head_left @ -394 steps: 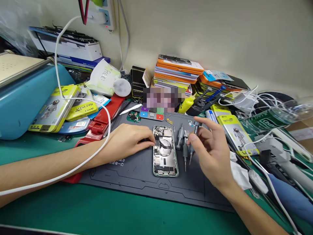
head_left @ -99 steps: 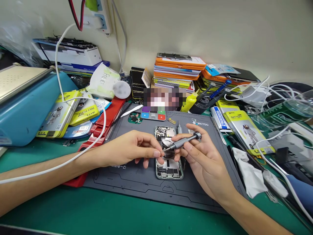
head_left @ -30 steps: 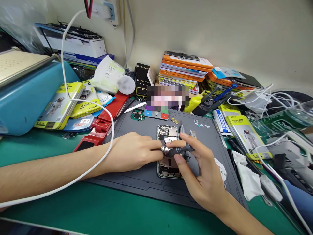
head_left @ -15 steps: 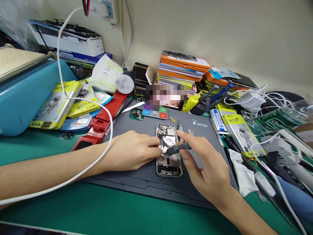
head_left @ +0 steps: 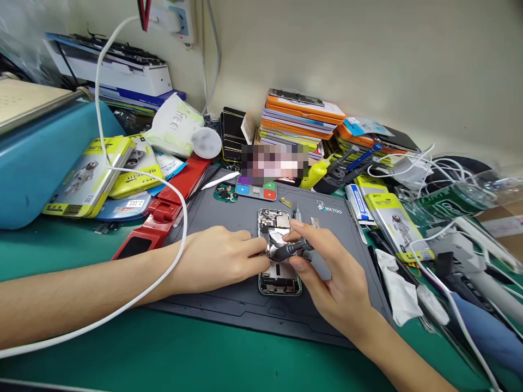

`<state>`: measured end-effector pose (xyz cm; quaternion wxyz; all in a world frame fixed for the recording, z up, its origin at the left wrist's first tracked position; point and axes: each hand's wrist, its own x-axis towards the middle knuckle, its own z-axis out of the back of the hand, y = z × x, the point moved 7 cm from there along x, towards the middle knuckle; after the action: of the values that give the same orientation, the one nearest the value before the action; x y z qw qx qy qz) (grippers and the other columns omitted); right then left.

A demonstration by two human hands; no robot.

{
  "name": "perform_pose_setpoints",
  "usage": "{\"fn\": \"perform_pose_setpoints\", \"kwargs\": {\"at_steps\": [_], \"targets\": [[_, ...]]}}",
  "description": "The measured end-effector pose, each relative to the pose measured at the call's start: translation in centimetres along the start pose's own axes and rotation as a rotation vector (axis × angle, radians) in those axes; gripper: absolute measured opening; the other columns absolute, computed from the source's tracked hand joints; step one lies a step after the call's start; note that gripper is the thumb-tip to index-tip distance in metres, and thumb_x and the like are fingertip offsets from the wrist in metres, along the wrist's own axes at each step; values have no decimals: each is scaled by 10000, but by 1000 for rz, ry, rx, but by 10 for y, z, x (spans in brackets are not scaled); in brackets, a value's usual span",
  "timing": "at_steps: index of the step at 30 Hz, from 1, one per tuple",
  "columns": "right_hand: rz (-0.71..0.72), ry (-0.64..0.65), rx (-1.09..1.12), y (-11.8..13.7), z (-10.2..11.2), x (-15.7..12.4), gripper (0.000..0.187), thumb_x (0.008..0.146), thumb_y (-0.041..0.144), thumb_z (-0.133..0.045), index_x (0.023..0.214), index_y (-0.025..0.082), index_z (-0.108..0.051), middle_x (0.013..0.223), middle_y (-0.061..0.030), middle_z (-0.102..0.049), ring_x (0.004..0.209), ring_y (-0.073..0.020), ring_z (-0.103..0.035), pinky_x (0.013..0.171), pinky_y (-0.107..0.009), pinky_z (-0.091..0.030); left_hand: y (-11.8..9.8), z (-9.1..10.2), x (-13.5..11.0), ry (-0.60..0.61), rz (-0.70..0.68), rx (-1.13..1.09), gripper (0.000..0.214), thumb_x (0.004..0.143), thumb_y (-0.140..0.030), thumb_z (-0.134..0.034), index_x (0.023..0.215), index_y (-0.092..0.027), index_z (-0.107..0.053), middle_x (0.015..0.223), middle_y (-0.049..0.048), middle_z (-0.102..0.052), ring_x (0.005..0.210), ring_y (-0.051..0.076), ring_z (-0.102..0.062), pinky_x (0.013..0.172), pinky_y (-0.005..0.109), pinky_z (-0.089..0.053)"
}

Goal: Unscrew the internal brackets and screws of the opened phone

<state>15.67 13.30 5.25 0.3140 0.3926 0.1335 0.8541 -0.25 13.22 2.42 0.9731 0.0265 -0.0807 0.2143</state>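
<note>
An opened phone (head_left: 281,275) lies on the dark grey work mat (head_left: 229,218), its inner parts bare. My left hand (head_left: 229,256) reaches in from the left, thumb and forefinger pinched together at the phone's left edge; what sits between them is hidden. A dark grey screwdriver (head_left: 289,250) slants over the middle of the phone, its lower end close to my left fingertips. My right hand (head_left: 337,267) holds it from the right, fingers curved around its upper end. Above the phone lies a small multicoloured tray (head_left: 256,190).
Yellow battery boxes (head_left: 87,177) and a red tool (head_left: 167,209) lie to the left. A white cable (head_left: 184,218) crosses over my left forearm. Behind stand stacked orange cases (head_left: 302,114) and a tool holder (head_left: 335,177). A green bottle (head_left: 449,204) lies at right.
The view has shifted slightly. My right hand has drawn a little closer to the phone, and the screwdriver's upper end has moved slightly. My left hand keeps its pinch at the phone's edge.
</note>
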Motion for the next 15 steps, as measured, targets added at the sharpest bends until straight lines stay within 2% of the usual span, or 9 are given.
{"fn": "perform_pose_setpoints", "kwargs": {"at_steps": [3,8,12,15], "targets": [[-40,-1,26,1,0,4,564,1034,110,-678,1545,320,-564,1260,-78,-762,1098,-227,-728,927,-377,-634,4,-4,1,41,38,-24,194,1061,-89,-567,1147,-215,-688,1113,47,-738,873,198,-695,508,266,-423],[-91,95,50,4,-2,9,582,1059,56,-529,1586,301,-508,1429,-74,-739,1201,-226,-741,1055,-409,-610,6,-5,1,35,57,-33,223,1058,-90,-556,1172,-222,-694,1091,45,-737,871,211,-723,511,293,-429],[-28,25,-54,7,2,9,566,1044,99,-622,1563,313,-543,1343,-68,-776,1088,-241,-754,968,-413,-618,5,-4,1,19,32,-51,213,1055,-78,-557,1160,-206,-691,1115,53,-727,875,206,-712,527,272,-450],[-31,20,-55,5,0,9,558,1064,82,-573,1575,301,-536,1297,-73,-781,1048,-228,-741,922,-391,-610,5,-3,1,14,35,-45,207,1059,-84,-566,1167,-204,-696,1112,56,-727,862,201,-701,541,259,-458]]}}
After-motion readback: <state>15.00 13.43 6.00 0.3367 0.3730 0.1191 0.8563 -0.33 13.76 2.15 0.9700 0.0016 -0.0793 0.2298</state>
